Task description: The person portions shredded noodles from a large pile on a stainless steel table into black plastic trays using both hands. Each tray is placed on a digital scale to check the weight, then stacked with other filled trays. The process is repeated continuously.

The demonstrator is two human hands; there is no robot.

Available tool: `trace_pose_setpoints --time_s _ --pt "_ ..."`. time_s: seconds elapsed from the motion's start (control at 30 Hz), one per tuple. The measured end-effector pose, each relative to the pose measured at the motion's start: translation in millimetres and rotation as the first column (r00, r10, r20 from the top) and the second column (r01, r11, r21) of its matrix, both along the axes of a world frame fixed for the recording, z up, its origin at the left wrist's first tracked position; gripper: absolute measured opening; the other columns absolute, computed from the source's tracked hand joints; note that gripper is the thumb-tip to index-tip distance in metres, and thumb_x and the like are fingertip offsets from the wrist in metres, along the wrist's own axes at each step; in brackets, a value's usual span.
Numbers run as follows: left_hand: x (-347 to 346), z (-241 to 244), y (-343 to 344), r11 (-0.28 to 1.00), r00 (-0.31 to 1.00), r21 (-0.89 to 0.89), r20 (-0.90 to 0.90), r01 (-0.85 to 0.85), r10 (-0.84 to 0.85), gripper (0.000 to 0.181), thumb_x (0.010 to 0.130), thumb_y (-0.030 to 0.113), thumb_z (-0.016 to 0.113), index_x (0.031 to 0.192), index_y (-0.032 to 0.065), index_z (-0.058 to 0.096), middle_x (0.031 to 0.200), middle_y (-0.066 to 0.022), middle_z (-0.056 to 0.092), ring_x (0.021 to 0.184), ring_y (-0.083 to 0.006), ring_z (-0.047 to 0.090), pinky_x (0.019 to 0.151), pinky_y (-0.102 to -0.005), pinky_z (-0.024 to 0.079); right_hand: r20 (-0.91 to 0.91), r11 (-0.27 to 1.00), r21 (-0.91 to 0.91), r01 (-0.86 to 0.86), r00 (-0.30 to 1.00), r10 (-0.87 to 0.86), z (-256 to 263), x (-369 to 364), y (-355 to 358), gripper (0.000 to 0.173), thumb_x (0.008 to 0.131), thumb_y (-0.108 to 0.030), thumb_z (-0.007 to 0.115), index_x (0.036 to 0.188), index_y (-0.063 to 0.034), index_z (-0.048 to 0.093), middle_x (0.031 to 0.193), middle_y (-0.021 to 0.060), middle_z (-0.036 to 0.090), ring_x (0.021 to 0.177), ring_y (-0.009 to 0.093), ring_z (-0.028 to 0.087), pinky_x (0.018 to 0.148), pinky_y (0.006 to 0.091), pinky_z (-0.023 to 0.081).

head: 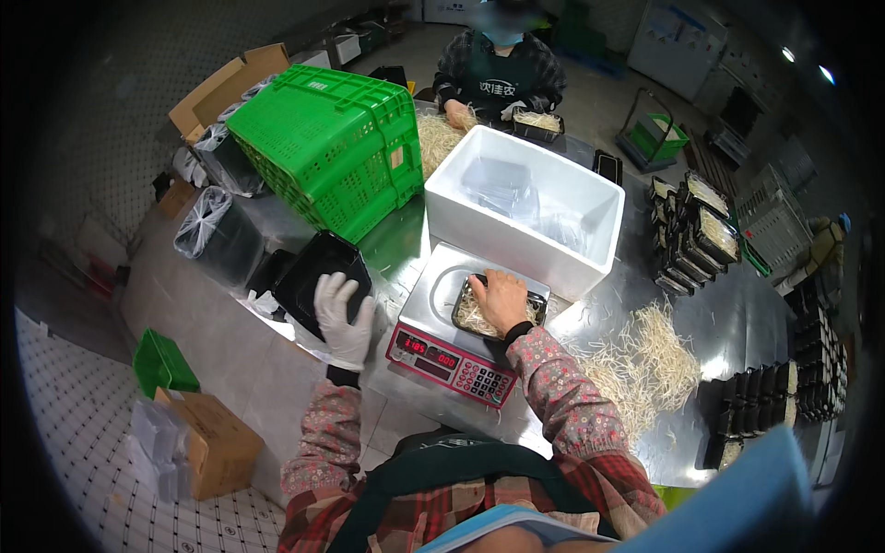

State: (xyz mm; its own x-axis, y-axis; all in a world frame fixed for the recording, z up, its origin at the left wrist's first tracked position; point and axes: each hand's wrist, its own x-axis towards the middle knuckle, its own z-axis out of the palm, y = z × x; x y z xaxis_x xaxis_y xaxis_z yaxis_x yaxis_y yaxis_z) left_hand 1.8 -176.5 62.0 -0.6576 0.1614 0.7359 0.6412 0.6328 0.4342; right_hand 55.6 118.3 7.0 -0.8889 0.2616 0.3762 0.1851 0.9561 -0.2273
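On the steel plate of a red-framed digital scale sits a black plastic tray of pale bean sprouts. My bare right hand lies over the sprouts, its fingertips towards the tray's far rim. Whether those fingers grip anything is hidden. My left hand, in a white glove, is spread with its fingers apart. It is in front of black trays at the table's left edge; contact with them cannot be told.
A white foam box holding clear plastic items stands behind the scale, beside a green crate. Loose sprouts lie to the right. Filled trays are stacked beyond them. A person handles sprouts across the steel table.
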Motion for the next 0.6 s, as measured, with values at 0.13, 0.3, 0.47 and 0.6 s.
trace_pose_setpoints --time_s 0.13,0.3,0.47,0.6 --pt "-46 -22 -57 0.879 0.923 -0.446 0.242 -0.168 0.299 0.047 0.09 0.037 0.063 0.126 0.0059 0.061 0.125 -0.0142 0.063 0.12 -0.0328 0.056 0.104 -0.0491 0.04 -0.005 0.93 -0.354 -0.097 0.995 0.101 -5 -3 18 0.043 0.096 -0.045 0.056 0.109 -0.0054 0.069 0.093 0.0159 0.069 0.088 0.038 0.065 0.08 0.0463 0.048" --pt "-65 -24 -76 0.973 0.936 -0.224 0.326 -0.06 0.133 0.028 0.094 0.025 0.062 0.108 0.0024 0.072 0.1 -0.0147 0.073 0.087 -0.0311 0.071 0.08 -0.0376 0.055 -0.11 0.984 -0.152 -0.089 0.991 0.073 -2 31 82 0.049 0.09 -0.052 0.061 0.1 -0.0057 0.075 0.085 0.0175 0.071 0.079 0.034 0.067 0.074 0.042 0.051" --pt "-50 9 -52 0.909 0.914 -0.279 0.178 -0.31 0.366 0.019 0.088 0.028 0.073 0.097 0.0109 0.076 0.091 -0.0066 0.075 0.085 -0.0177 0.07 0.091 -0.0331 0.05 0.031 0.584 -0.811 -0.038 0.994 0.107 -49 111 128 0.039 0.091 -0.038 0.069 0.1 -0.0009 0.074 0.083 0.0094 0.072 0.075 0.014 0.063 0.071 0.0325 0.051" --pt "-57 -25 -68 0.902 0.9 -0.118 0.083 -0.416 0.427 0.027 0.091 0.033 0.067 0.111 0.0143 0.072 0.097 -0.0092 0.073 0.091 -0.0247 0.068 0.09 -0.0395 0.048 0.013 0.355 -0.935 -0.006 0.999 0.05 -47 137 104 0.031 0.094 -0.031 0.066 0.097 -0.0009 0.072 0.069 -0.0011 0.061 0.061 0.007 0.052 0.054 0.027 0.043"
